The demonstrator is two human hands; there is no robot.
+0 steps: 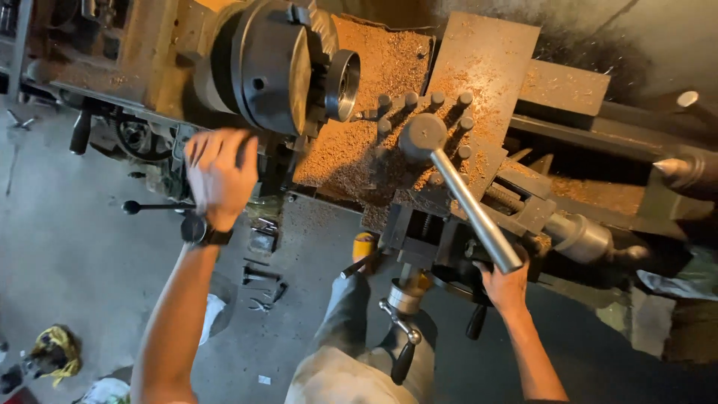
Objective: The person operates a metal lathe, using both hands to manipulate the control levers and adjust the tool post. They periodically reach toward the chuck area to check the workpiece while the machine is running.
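The chuck (pixel 273 63) sits at upper left, a ring-shaped workpiece (pixel 342 84) held in its face. Just right of it is the tool post (pixel 422 135), its long handle (pixel 471 202) slanting down to the right. Shavings (pixel 351 150) lie on the carriage — around the post. The tailstock centre (pixel 673 166) stands far right. Below, loose tools (pixel 262 284) lie on the floor (pixel 67 247).

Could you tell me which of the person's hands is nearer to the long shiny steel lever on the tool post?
Right. The right hand sits at the long shiny steel lever's lower end; the left hand is far off, by the dark round chuck.
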